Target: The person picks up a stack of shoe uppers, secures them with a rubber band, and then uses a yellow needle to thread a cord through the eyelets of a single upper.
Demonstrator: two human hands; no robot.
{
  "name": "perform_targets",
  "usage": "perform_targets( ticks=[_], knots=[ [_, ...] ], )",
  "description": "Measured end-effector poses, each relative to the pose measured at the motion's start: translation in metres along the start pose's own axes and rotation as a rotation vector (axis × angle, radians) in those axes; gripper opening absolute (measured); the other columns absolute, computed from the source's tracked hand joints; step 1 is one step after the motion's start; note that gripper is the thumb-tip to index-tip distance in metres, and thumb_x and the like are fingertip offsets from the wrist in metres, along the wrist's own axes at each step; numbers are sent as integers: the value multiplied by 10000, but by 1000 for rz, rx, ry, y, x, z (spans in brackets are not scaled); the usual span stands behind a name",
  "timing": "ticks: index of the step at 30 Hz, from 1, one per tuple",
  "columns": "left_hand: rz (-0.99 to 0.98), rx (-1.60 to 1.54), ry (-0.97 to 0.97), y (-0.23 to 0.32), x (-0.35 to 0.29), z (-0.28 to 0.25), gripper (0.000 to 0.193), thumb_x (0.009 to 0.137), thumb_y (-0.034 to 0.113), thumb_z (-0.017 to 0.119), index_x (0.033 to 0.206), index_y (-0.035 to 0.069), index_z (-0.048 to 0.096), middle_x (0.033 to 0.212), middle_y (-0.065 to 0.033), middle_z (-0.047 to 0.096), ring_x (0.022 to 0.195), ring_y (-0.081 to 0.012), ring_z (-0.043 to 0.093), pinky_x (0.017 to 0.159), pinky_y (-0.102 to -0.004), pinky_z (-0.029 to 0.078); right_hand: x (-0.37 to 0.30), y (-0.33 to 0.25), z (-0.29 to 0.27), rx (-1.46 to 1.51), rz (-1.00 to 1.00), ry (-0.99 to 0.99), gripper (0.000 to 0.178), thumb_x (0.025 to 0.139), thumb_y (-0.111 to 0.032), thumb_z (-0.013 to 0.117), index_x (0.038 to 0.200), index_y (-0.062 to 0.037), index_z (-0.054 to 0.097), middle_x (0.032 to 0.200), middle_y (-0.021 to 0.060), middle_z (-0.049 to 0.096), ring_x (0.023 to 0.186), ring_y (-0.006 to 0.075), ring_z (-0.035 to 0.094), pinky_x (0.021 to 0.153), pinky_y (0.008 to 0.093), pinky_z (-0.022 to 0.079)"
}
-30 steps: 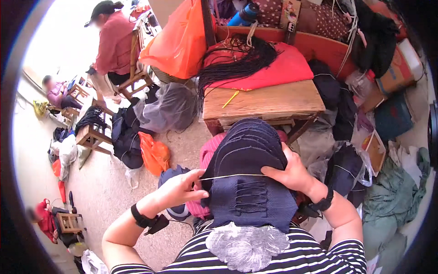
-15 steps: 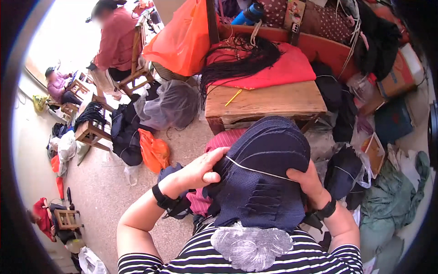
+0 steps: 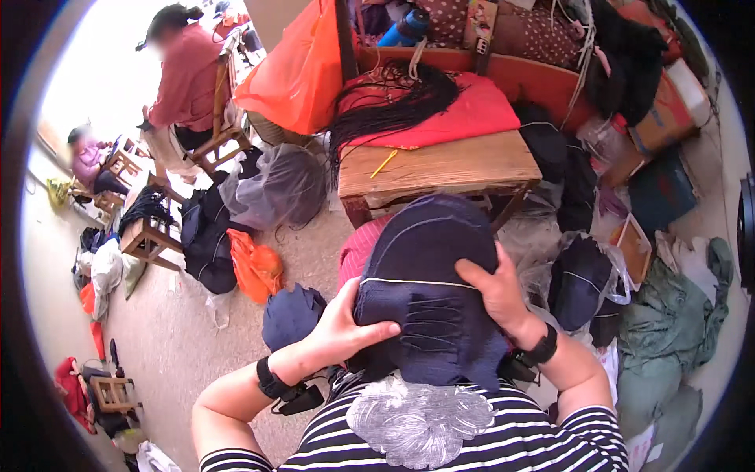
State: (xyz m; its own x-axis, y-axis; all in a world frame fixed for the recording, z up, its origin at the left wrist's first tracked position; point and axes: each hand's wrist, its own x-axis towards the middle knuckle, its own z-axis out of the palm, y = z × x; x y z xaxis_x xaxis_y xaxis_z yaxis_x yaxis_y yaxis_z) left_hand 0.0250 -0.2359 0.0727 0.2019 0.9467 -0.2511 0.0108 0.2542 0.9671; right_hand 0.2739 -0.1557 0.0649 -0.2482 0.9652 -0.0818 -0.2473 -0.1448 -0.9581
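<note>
A bundle of dark navy knit shoe uppers (image 3: 429, 244) rests upright against my lap, rounded end away from me. A thin white band (image 3: 417, 282) crosses it, and below that dark cord zigzags through the fabric. My left hand (image 3: 354, 324) grips its left side, thumb lying on the front beside the cord. My right hand (image 3: 499, 293) clasps the right edge, thumb pressed on the face just above the band. The fingers behind the bundle are hidden on both sides.
Ahead stands a wooden bench (image 3: 440, 161) with red cloth (image 3: 472, 118), black cords (image 3: 409, 98) and a yellow hooked tool (image 3: 384, 163). More navy bundles (image 3: 580, 279) lie right. An orange bag (image 3: 255, 266) and a navy cloth heap (image 3: 292, 316) are on the floor left. Two people sit far left.
The bundle has moved left and its band now runs nearly level. My left hand has slid lower along its side, thumb now on the front. My right thumb has moved above the band.
</note>
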Motion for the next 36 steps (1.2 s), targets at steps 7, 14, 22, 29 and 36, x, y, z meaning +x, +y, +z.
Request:
perform_targets(
  ticks=[7, 14, 22, 29, 36],
  knots=[
    [17, 50, 0, -25, 15, -18, 664, 779, 141, 842, 1298, -36, 467, 1163, -76, 618, 1069, -138, 586, 946, -299, 481, 16, 11, -45, -502, -178, -248, 612, 933, -441, 646, 1309, 18, 497, 1157, 138, 656, 1047, 186, 607, 939, 339, 470],
    [-20, 99, 41, -32, 24, -24, 645, 768, 174, 854, 1258, -43, 494, 1119, -81, 636, 1025, -136, 601, 911, -294, 498, 3, -25, -57, -725, -91, -137, 313, 915, -288, 696, 1007, -12, 579, 591, 93, 590, 515, 157, 564, 514, 315, 434],
    [-43, 302, 79, -8, 30, -17, 637, 738, 183, 870, 1218, -50, 521, 1077, -90, 649, 1003, -144, 606, 896, -301, 494, 0, -75, -24, -571, 69, -400, 280, 875, -221, 749, 759, 5, 628, 590, 69, 562, 506, 111, 476, 484, 290, 367],
    [-44, 462, 115, -8, 32, -20, 630, 717, 237, 875, 1175, -48, 549, 1032, -112, 660, 966, -161, 603, 875, -319, 485, -6, -78, 6, -925, -679, -534, 246, 819, -217, 761, 691, -59, 623, 587, 72, 560, 518, 254, 572, 481, 358, 447],
    [-49, 625, 123, 3, 38, -9, 652, 702, 311, 880, 1135, -38, 539, 972, -155, 634, 929, -210, 602, 828, -358, 486, -11, -52, 36, -970, -829, -780, 265, 796, -245, 770, 731, -58, 593, 600, 43, 514, 521, 211, 569, 468, 317, 453]
  ],
)
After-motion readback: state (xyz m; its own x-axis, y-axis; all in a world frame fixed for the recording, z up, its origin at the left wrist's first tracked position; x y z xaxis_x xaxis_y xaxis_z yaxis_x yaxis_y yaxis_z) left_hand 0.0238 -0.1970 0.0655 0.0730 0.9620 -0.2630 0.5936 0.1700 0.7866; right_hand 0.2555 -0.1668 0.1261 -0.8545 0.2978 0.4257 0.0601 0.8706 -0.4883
